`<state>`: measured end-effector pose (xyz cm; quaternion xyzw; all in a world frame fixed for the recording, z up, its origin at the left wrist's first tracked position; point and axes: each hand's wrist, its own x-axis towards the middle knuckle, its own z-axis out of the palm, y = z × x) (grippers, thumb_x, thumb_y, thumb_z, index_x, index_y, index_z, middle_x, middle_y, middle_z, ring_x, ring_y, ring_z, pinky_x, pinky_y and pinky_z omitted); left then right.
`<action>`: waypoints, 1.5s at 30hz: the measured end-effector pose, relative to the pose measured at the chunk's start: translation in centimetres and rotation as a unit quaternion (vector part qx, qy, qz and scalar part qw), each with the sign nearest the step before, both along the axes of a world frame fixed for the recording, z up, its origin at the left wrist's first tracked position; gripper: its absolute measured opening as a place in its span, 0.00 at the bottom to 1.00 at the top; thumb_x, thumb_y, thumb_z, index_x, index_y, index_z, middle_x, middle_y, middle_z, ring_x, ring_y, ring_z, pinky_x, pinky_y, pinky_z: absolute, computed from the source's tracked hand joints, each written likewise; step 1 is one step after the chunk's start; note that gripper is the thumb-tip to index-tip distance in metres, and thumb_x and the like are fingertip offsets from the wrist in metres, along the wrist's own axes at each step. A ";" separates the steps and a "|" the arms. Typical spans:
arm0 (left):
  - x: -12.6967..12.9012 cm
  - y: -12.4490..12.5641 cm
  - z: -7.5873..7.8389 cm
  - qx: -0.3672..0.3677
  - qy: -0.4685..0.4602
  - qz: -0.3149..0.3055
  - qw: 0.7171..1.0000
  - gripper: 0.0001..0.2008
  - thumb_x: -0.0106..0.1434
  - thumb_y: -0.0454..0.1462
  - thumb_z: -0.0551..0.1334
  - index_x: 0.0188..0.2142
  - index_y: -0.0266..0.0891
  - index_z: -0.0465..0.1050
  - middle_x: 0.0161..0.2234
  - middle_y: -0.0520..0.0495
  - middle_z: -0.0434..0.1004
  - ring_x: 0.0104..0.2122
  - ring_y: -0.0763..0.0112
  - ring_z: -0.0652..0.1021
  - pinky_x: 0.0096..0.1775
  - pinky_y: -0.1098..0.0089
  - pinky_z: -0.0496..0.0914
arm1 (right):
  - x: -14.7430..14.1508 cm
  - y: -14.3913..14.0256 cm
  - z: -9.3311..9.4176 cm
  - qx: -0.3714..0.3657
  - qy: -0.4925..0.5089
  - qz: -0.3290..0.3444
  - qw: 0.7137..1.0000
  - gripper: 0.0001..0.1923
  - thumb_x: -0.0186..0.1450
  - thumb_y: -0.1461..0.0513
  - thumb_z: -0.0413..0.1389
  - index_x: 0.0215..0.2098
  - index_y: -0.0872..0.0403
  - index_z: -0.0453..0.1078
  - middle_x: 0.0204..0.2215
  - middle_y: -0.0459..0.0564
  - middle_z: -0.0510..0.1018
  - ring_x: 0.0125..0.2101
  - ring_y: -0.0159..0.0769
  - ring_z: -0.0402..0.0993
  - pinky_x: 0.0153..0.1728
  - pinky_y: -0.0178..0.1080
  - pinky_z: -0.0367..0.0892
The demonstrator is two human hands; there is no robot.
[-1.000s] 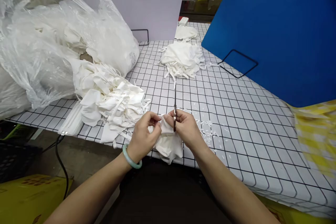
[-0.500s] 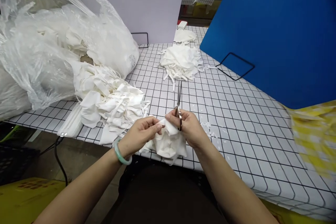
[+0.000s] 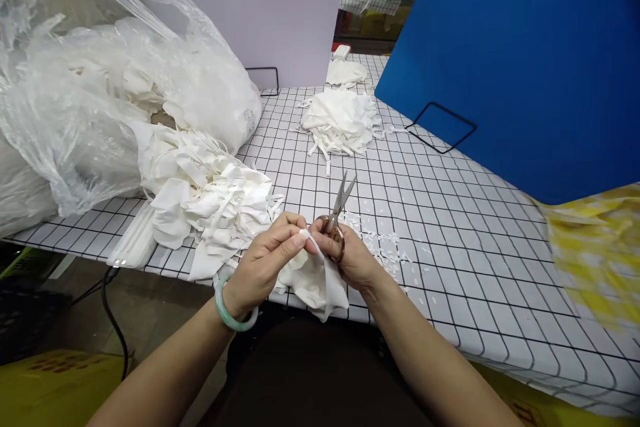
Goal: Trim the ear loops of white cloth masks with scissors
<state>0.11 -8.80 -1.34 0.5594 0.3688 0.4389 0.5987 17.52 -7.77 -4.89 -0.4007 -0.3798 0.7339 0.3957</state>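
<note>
My left hand [image 3: 273, 257], with a pale green bangle at its wrist, pinches the edge of a white fabric piece [image 3: 320, 283] near the table's front edge. Scissors [image 3: 337, 203] sit in my right hand [image 3: 350, 257], blades pointing away from me and slightly apart. The right fingertips meet the left ones at the fabric's edge, where the exact grip is partly hidden. Just left of my hands spreads a heap of white fabric pieces [image 3: 220, 197]. Beyond the scissors lies another pile of white pieces with straps [image 3: 343, 119]. Tiny white snippets [image 3: 387, 247] are scattered right of my right hand.
A big clear plastic bag [image 3: 200, 73] of white pieces stands at the left. Behind are a pale lilac panel [image 3: 240, 7] and a blue panel [image 3: 505, 67] with wire stands. A white power strip [image 3: 134, 237] rests at the left edge. Yellow checked cloth [image 3: 595, 247] lies right.
The scissors' blades have spread and tilted to the right. Both hands have drawn closer together at the fabric's edge, and the fabric has turned, showing a long folded edge.
</note>
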 end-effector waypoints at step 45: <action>2.7 -1.6 -1.8 0.281 0.112 0.040 0.952 0.10 0.73 0.32 0.52 0.37 0.39 0.70 0.40 0.45 0.65 0.46 0.65 0.68 0.48 0.65 0.67 | 3.7 -4.3 2.8 0.321 -0.442 0.041 0.836 0.28 0.61 0.43 0.61 0.19 0.53 0.59 0.16 0.43 0.70 0.19 0.29 0.62 0.26 0.33 0.58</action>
